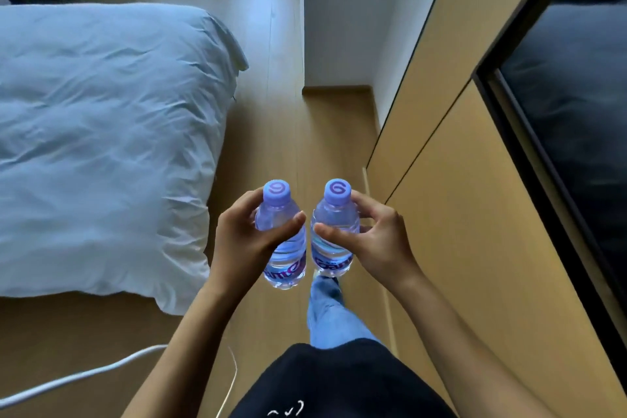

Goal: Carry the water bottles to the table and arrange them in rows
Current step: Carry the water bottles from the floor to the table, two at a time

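Water bottles, two of them, are held upright side by side in front of the person's body, one in each hand, above the wooden floor (281,112). The left hand (244,241) wraps its fingers and thumb around the upper body of the left bottle (283,237), just below its purple cap (276,192). The right hand (376,237) grips the right bottle (334,234) the same way, thumb across the front, fingers behind near the second purple cap (337,191). Both bottles are clear with purple lettering on their labels, and their sides come very close together; whether they touch cannot be told. Both forearms are bare.

Below the bottles, one leg in blue jeans (330,312) shows, and a black top (339,383) fills the lower edge of the view. To the left of the bottles lies a bed with a rumpled white duvet (101,132) whose corner hangs down near the left hand. Lower left of the bottles, one white cable (78,377) runs across the floor. To the right of the bottles stands a row of light wooden cabinet panels (475,214), with a dark glossy panel (576,112) beyond them. Beyond the bottles, a white wall (339,10) meets the floor.
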The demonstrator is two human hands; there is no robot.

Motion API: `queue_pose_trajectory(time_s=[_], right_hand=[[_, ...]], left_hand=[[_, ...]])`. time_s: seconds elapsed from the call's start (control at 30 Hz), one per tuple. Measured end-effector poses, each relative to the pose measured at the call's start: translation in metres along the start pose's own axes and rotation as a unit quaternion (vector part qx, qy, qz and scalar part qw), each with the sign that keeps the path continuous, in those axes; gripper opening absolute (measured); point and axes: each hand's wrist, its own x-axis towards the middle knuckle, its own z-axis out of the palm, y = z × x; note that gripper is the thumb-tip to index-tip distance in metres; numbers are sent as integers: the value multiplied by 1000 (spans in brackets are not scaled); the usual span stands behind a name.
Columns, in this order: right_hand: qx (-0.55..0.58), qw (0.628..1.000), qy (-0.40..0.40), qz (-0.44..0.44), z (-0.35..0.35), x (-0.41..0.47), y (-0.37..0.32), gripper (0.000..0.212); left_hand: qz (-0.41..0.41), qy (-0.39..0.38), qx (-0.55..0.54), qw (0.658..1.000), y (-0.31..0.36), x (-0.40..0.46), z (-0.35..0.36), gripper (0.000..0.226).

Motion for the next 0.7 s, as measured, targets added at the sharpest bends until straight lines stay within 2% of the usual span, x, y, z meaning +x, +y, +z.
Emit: queue_pose_trajectory(time_s=[0.13,0.27,0.4,0.7], right_hand=[[-11,1000,-15,4,-13,110,-4,47],[-19,1000,-9,8,-27,216,-16,68],[-33,999,-15,9,-29,310,-23,64],[-36,999,-18,14,10,540,-34,70]], left_hand=[[-2,10,17,1000,-6,104,16,36],[-6,21,3,1000,-5,203,28,36],[-9,28,-12,1000,-8,295,32,35],[-25,40,-16,999,-36,526,7,36]])
